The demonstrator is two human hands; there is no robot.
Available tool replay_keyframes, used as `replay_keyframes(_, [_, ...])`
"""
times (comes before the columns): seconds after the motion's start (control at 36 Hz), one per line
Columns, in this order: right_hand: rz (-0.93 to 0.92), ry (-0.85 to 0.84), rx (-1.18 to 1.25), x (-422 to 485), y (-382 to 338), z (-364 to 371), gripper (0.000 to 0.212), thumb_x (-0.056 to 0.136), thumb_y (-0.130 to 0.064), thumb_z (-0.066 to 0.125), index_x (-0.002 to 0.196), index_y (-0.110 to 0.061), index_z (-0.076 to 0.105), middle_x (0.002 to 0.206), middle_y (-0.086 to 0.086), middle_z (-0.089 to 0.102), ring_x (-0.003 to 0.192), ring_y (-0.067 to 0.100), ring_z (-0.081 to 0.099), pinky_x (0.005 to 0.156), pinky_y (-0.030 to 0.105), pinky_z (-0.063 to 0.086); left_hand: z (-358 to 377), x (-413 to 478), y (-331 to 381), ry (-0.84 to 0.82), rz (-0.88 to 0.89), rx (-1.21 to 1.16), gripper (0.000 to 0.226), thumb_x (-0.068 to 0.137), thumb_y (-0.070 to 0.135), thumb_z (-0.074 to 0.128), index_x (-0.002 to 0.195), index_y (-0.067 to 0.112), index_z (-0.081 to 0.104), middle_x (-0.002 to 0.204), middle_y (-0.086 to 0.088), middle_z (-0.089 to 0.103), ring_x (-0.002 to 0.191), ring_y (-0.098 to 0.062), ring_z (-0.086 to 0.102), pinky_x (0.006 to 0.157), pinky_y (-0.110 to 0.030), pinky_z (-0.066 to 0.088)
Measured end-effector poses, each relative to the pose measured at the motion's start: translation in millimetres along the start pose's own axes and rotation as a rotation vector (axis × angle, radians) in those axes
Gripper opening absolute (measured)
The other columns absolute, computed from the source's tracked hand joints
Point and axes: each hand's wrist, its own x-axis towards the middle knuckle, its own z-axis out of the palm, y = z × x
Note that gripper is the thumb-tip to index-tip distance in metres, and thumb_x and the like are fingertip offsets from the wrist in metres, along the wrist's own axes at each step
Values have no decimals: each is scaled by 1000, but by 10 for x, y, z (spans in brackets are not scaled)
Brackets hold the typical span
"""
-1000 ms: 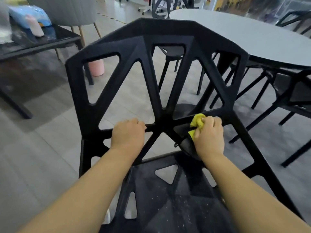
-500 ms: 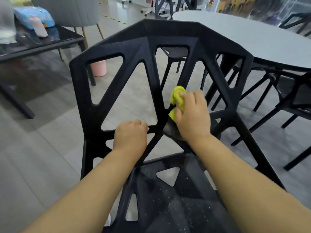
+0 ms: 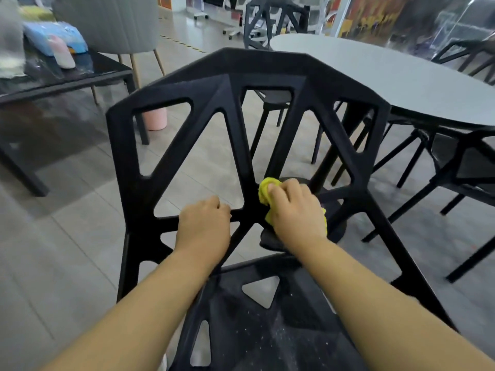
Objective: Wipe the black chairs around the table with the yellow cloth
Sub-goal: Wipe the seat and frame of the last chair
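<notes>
A black chair (image 3: 171, 167) with a cut-out triangular backrest stands right in front of me, its dusty seat (image 3: 267, 330) below my arms. My left hand (image 3: 205, 226) grips the lower crossbar of the backrest. My right hand (image 3: 297, 212) holds the bunched yellow cloth (image 3: 265, 190) pressed against the hub where the backrest struts meet, just right of my left hand. Most of the cloth is hidden under my fingers.
A grey oval table (image 3: 388, 84) stands at the right with more black chairs (image 3: 460, 167) around it and one (image 3: 273, 20) beyond. A dark glass table (image 3: 67, 79) with bottles and packs is at the left, a grey chair (image 3: 112, 22) and a pink bin (image 3: 155, 119) behind it.
My right hand with the cloth moved up and left along a backrest strut, then came back down to the hub beside my left hand. The left hand kept its grip.
</notes>
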Motion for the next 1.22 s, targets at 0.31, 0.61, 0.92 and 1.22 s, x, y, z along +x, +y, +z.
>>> replay_keyframes(0.31, [357, 104, -300, -70, 1078, -499, 17, 72, 10, 63, 85, 3, 54, 85, 26, 54, 63, 40, 52, 47, 32, 29, 170, 211, 384, 300, 183, -106, 67, 57, -3, 78, 121, -2, 57, 124, -21, 49, 109, -38, 40, 80, -49, 46])
replay_keyframes(0.61, [338, 100, 59, -274, 454, -28, 27, 79, -29, 41, 101, -12, 43, 89, 18, 52, 77, 26, 40, 56, 40, 53, 352, 299, 408, 217, 188, 90, 62, 85, 7, -5, 138, -7, 23, 119, -13, 56, 102, -32, 34, 68, -30, 45])
replay_keyframes(0.92, [605, 330, 17, 317, 1195, -616, 27, 94, -10, 49, 115, 6, 51, 119, 24, 48, 107, 35, 45, 85, 28, 27, 267, 388, 435, 251, 198, 56, 67, 76, 0, 12, 136, -11, 40, 85, -8, 54, 84, -32, 46, 69, -31, 42])
replay_keyframes(1.22, [239, 383, 51, 501, 827, -467, 16, 83, 0, 58, 98, 5, 56, 97, 26, 54, 81, 39, 52, 68, 41, 47, 230, 429, 383, 284, 222, -10, 61, 71, -7, 24, 126, -12, 49, 73, -8, 53, 77, -34, 50, 59, -38, 47])
